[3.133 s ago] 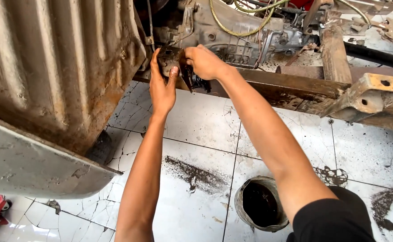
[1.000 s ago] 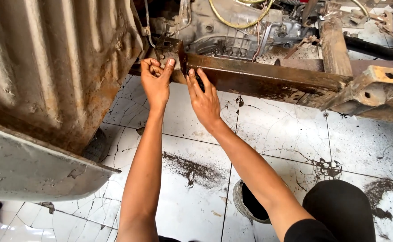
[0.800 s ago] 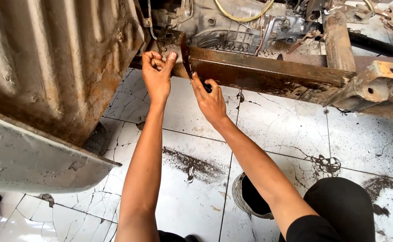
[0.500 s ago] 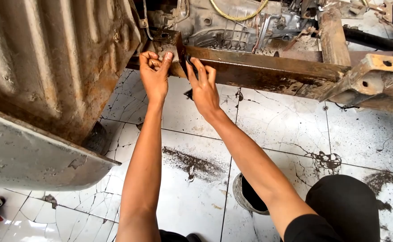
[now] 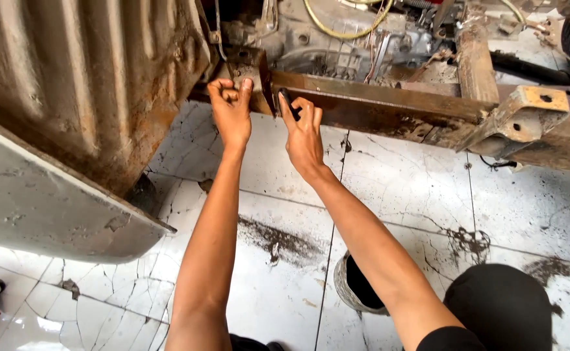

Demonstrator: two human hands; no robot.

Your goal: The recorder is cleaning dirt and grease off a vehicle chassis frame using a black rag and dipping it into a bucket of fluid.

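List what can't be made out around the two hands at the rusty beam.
Head view only:
- Dark tool in the right hand: its working end is hidden behind the rusty beam.
- What the left hand grips: covered by its curled fingers.
- Rusty ribbed panel: cut off by the frame's left and top edges.

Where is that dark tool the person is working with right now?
In the head view, the dark tool sits just above centre, in the fingers of the right hand, against the rusty frame beam. The left hand is close beside it.

Rusty steel frame rail [image 5: 389,110], horizontal, dark tool [image 5: 289,104] against it
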